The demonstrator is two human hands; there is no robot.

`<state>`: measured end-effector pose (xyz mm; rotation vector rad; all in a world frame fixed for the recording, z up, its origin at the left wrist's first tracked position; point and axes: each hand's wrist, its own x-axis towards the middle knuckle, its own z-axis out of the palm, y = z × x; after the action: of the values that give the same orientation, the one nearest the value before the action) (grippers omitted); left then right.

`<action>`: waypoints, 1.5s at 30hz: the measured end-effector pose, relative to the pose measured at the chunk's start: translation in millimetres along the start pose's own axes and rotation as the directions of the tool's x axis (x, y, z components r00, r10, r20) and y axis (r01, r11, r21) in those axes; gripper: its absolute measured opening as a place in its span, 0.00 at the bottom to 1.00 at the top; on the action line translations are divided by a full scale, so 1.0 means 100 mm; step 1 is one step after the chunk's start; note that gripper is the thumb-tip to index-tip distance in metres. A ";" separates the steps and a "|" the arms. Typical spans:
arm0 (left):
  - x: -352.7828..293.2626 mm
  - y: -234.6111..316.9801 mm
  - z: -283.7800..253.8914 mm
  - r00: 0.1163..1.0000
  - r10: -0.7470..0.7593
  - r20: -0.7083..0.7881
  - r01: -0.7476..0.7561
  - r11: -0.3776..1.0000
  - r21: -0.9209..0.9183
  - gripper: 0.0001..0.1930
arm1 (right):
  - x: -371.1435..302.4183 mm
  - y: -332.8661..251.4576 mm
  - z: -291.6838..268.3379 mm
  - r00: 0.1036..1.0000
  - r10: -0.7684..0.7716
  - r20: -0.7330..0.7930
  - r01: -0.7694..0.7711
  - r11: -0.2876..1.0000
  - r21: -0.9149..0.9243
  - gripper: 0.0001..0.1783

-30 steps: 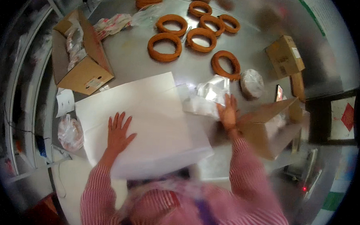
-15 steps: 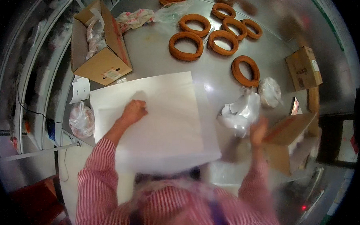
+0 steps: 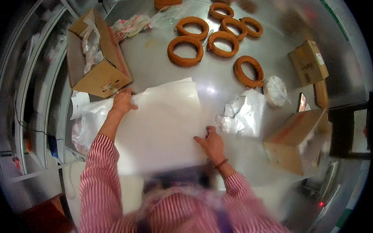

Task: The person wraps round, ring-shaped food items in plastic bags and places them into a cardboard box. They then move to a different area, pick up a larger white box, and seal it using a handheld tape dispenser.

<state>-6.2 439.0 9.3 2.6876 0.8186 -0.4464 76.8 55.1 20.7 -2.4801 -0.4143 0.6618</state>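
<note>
The white sheets (image 3: 165, 119) lie between the left hand (image 3: 123, 101), whose grip I cannot tell, and the loosely spread right hand (image 3: 212, 144), probably light, floppy and slippery, best taken by opposite edges.

L hand (image 3: 122, 101) at far edge of wht sheeting (image 3: 165, 119), R hand (image 3: 212, 146) nr its R edge, brn rings (image 3: 184, 62) beyond

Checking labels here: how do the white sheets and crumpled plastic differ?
The white sheets cover a larger area than the crumpled plastic. The sheets look mostly smooth; the plastic is wrinkled and shiny. The sheets stretch between left hand and right hand; the plastic lies right of both. Both are on the metal table.
</note>
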 end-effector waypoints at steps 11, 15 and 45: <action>0.09 0.40 0.09 0.984 0.175 0.041 -0.171 0.981 -0.094 0.21 | 0.66 0.38 -0.44 0.980 -0.200 -0.015 0.201 0.978 0.058 0.17; 0.24 0.64 0.32 0.959 0.246 -0.140 -0.258 0.963 -0.075 0.20 | 0.94 0.49 -0.82 0.950 -0.130 -0.283 0.188 0.964 0.189 0.21; -1.79 0.07 1.32 0.746 -0.640 -0.184 0.103 0.383 -0.918 0.28 | 1.02 0.21 -1.40 0.802 -0.535 -0.265 0.557 0.831 0.007 0.13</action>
<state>-170.8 298.0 -42.5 1.5560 1.3750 0.5762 240.0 22.1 74.3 -2.1606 -0.9332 0.1155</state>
